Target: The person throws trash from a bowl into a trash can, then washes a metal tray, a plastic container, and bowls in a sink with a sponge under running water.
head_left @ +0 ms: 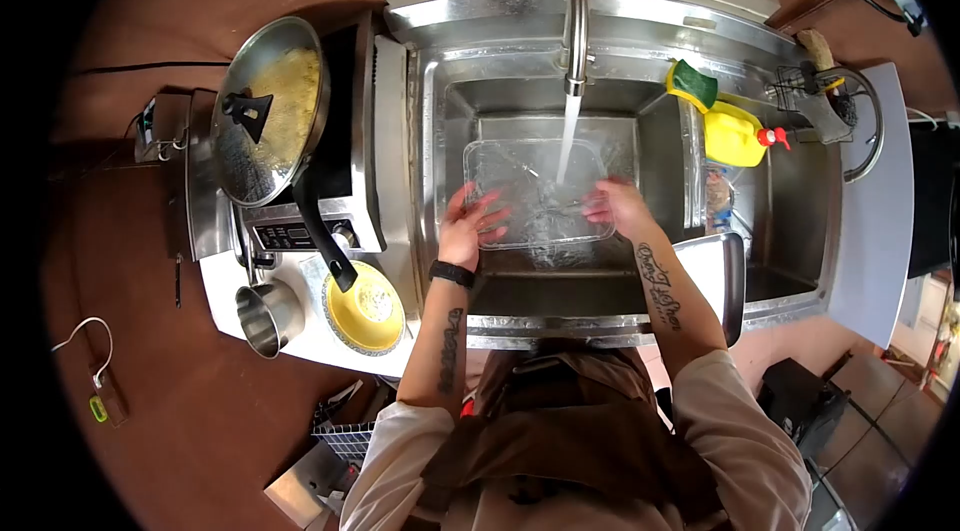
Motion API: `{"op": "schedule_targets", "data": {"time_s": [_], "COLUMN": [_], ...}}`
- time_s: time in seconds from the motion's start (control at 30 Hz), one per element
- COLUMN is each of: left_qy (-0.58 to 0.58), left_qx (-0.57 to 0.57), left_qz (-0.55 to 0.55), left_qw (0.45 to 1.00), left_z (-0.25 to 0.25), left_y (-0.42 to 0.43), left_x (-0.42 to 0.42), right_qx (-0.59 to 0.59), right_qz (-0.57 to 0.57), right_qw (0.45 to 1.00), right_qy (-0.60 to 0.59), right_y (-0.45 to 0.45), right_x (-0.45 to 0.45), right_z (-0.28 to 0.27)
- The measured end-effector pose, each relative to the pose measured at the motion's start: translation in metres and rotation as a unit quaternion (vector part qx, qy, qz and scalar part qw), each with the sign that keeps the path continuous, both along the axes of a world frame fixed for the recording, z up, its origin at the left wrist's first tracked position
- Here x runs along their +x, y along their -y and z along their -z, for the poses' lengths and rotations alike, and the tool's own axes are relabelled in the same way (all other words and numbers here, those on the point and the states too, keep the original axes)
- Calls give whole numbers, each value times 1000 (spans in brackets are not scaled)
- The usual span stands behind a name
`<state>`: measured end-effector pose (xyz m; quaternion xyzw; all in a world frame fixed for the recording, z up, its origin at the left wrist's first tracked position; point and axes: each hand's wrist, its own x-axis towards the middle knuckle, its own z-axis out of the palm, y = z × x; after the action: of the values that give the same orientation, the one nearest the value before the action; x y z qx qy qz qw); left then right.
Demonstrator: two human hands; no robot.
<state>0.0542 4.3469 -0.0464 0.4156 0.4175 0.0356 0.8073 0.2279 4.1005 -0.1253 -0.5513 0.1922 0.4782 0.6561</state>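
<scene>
Container (535, 193): transparent, in larger sink basin (661, 156), under water running from faucet (577, 31).
Left hand (472, 226): fingers spread at left rim, blurred; cannot tell whether grasping.
Right hand (618, 206): fingers at right rim; grip likewise unclear.
Sponge (692, 86): beside yellow bottle (733, 134).

A head-worn camera looks forward and steeply down — wide, fairly near — over the sink (540, 323)

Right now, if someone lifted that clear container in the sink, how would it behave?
The clear rectangular container is probably slippery, being wet under the running faucet. Its thin-looking, see-through walls suggest something light that may flex.
</scene>
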Motion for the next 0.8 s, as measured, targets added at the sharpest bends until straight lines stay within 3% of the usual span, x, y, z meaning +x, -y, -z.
{"op": "schedule_targets", "data": {"time_s": [0.2,0.27,0.4,0.5,0.57,0.67,0.77,0.8], "left_qy": [-69,-102,-5,28,55,91,89,100], "left_qx": [-30,-20,-75,-55,-18,53,118,137], "left_qz": [68,77,-26,28,83,127,101,90], "left_qw": [995,992,997,998,995,986,984,981], "left_z": [96,99,110,28,10,-49,-84,-85], "left_y": [26,43,46,35,23,21,29,27], "left_x": [5,18,30,35,26,20,12,4], "right_qx": [-49,-55,-49,-71,-102,-68,-84,-104], "right_qz": [-18,-29,53,100,88,26,-32,-82], "right_qw": [990,981,980,978,979,995,993,982], "right_qy": [131,182,186,169,155,70,69,134], "right_y": [31,45,51,37,17,-24,-74,-87], "right_x": [1,-3,-3,2,2,-10,-19,-26], "right_z": [-103,-105,-87,-49,-17,26,30,31]}}
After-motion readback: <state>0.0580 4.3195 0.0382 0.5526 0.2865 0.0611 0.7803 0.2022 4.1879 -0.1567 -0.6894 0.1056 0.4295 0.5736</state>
